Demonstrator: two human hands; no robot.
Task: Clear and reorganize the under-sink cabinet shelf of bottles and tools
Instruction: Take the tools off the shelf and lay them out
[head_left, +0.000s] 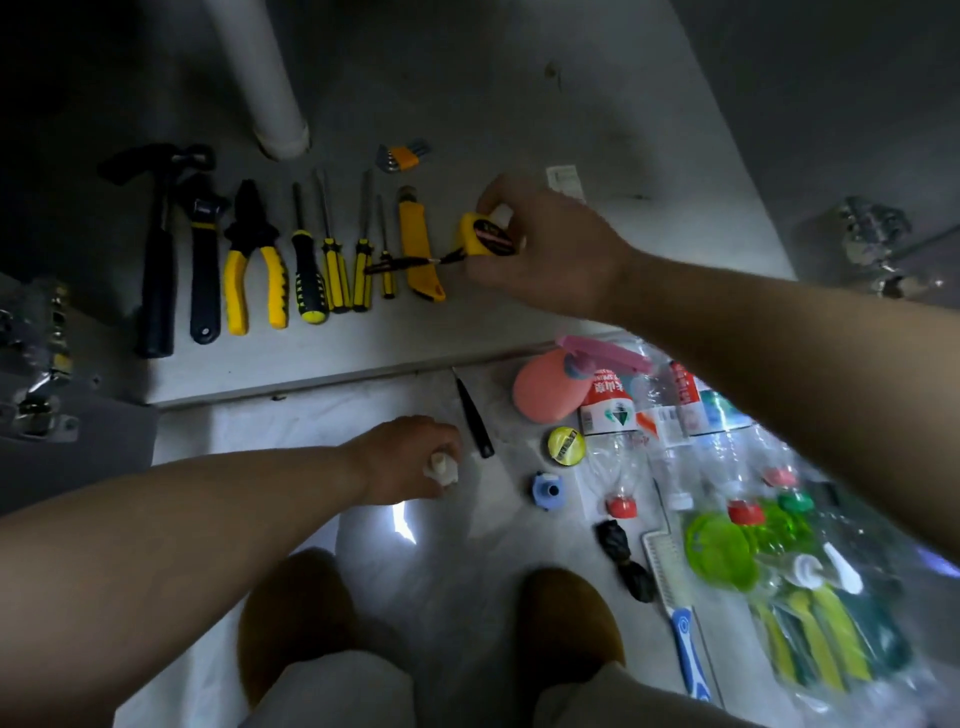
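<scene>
Nearest us: two pale trouser knees and a pair of brown shoes (566, 618), standing on the pale floor (467, 571). We are looking down past them into the open cabinet.

The shelf (519, 322) is taking up the upper half of the view, with a white pipe (270, 88) rising from its back. A row of tools is lying side by side along it, handles toward us: hammer (156, 249), adjustable wrench (205, 260), pliers (254, 260), four screwdrivers (307, 280), yellow utility knife (421, 249). A hex key set (402, 157) is sitting behind them, near the pipe.

On the floor to the right of the shoes, clear bottles (623, 441) with red caps are lying heaped beside a pink spray bottle (550, 384), green plastic pieces (719, 551) and a blue-handled comb (675, 597).

The right hand (540, 249) is reaching over the shelf at the right end of the row, fingers curling round a yellow tape measure (485, 236). Its black strap is trailing across the knife. We are unable to tell whether the tape measure is touching the shelf.

The left hand (410, 460) is hanging low over the floor just below the shelf edge, fingers closing on a small white piece (440, 467). Near it are lying a black pointed tool (472, 415), a round yellow disc (566, 446) and a small blue fitting (546, 489).
</scene>
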